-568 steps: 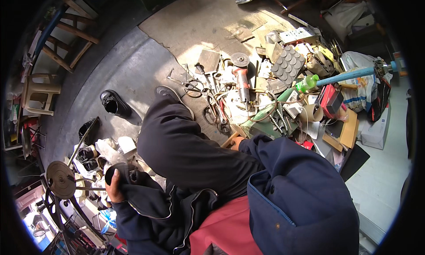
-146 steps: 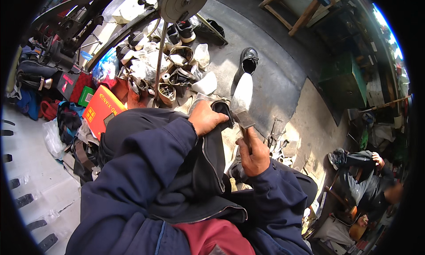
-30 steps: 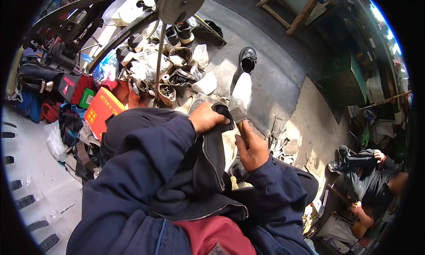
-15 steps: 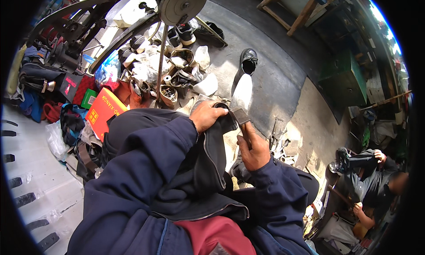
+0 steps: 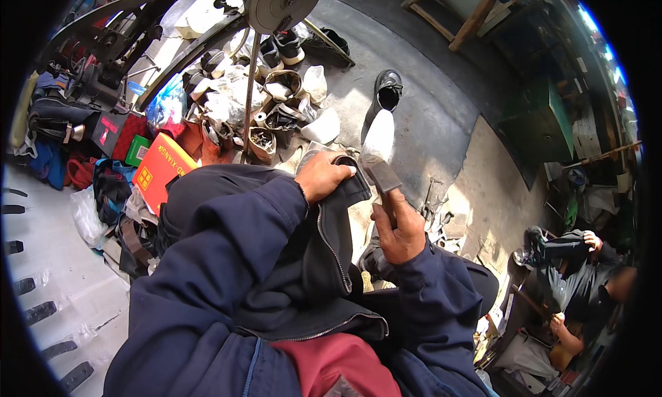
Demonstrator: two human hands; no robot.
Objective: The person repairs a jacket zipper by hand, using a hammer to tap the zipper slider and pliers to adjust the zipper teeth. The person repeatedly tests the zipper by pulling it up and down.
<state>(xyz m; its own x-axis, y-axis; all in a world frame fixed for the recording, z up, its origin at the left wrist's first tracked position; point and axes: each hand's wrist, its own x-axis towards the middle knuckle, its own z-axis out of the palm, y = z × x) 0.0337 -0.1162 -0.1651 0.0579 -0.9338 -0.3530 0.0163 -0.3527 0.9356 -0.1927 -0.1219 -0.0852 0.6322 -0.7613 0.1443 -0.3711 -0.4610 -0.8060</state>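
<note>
My left hand (image 5: 321, 178) is closed on a black curved piece (image 5: 356, 183), its thumb over the upper edge; I cannot make out its exact kind. To its right my right hand (image 5: 400, 233) grips a flat grey-brown rectangular block (image 5: 381, 176) between thumb and fingers. The block stands just off the black piece, tilted. Below both hands hangs my dark open jacket front with a metal zipper (image 5: 328, 247). Beyond the block, a pale rounded form (image 5: 379, 136) stands near a single black shoe (image 5: 388, 94) on the floor.
Several worn shoes (image 5: 285, 47) and scraps in open bags (image 5: 262, 143) lie ahead to the left. A metal machine with a round wheel (image 5: 284, 7) rises over them. An orange-red box (image 5: 164, 167) sits at my left knee. Another person (image 5: 586, 287) sits at right.
My right hand with the block has moved slightly right and down, away from the black piece. My left hand stays nearly in place.
</note>
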